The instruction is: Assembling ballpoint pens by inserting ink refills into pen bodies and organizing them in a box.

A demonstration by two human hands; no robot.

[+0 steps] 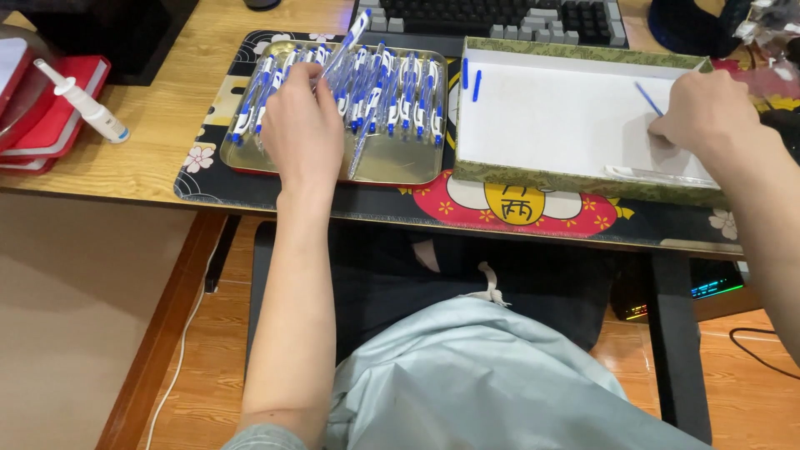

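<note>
Wooden counter [158, 125] carries a dark patterned desk mat [500, 212], with a keyboard [500, 17] at the far edge. On the mat's right side sits a shallow box [575, 179] with a green patterned rim and white floor; two small blue caps [471, 79] lie in its far-left corner, a clear pen barrel [658, 175] along its near wall. On the mat's left side is a gold metal tray [400, 162] packed with a row of clear-and-blue ballpoint pens [400, 92]. Red notebooks [50, 125] stacked at the counter's left edge, a white nasal-spray bottle [83, 102] just beside them.

Left hand [302, 129] is over the tray, fingers closed on one pen [346, 46] tilted up above the row. Right hand [704, 112] is inside the box at its right end, fingers pinched together on a thin blue refill [648, 98], fingertips down on the white floor.
</note>
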